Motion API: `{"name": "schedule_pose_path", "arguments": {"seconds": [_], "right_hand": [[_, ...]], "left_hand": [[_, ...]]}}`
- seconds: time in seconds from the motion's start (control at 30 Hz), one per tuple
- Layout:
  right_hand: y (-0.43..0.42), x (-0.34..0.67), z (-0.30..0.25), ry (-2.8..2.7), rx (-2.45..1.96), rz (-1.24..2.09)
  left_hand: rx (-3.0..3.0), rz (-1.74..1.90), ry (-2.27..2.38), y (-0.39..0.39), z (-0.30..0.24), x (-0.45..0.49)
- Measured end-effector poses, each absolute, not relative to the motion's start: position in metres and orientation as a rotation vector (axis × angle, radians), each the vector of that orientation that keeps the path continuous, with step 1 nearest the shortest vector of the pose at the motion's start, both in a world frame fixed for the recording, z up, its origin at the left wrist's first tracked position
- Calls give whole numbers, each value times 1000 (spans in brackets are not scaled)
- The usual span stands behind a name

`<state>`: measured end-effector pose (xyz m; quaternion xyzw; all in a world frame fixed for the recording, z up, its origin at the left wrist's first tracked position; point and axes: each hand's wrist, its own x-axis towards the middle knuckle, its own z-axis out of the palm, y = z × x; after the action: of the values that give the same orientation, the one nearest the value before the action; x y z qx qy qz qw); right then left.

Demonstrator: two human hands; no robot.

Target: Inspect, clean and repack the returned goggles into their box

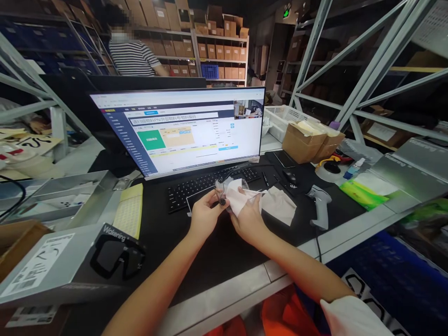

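In front of the keyboard, both my hands are together over the desk. My left hand [206, 210] is closed, its thumb and fingers pinching a see-through thing with a small dark part [222, 201]; its exact kind is hard to make out. Fingers of my right hand [250, 214] wrap round a white cloth [235, 193], pressed against the see-through thing. Just right of this hand, a pale beige cloth or sheet [280, 205] lies flat on the black desk mat [210, 261].
A keyboard [185, 190] and lit monitor [196, 130] stand ahead. A barcode scanner [319, 207], mouse [290, 176], tape roll [329, 170] and cardboard boxes [301, 142] are at right. Grey boxes [84, 261] and a yellow pad [129, 210] lie left. A person [133, 56] stands behind the monitor.
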<state>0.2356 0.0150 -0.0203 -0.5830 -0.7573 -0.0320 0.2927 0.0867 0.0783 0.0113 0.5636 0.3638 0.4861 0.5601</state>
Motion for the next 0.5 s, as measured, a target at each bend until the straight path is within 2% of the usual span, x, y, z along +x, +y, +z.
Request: {"name": "schedule_pose_path", "arguments": {"seconds": [0.17,0.37,0.5], "right_hand": [[23,244,-27,-2077,-1537,-123],[22,251,-21,-2048,-1526,-2],[20,256,-22,-1919,-1555,42]], "left_hand": [[1304,1108,926,89,16,80],[1297,1091,980,92,23,75],[1373,1230,988,95,22,71]]}}
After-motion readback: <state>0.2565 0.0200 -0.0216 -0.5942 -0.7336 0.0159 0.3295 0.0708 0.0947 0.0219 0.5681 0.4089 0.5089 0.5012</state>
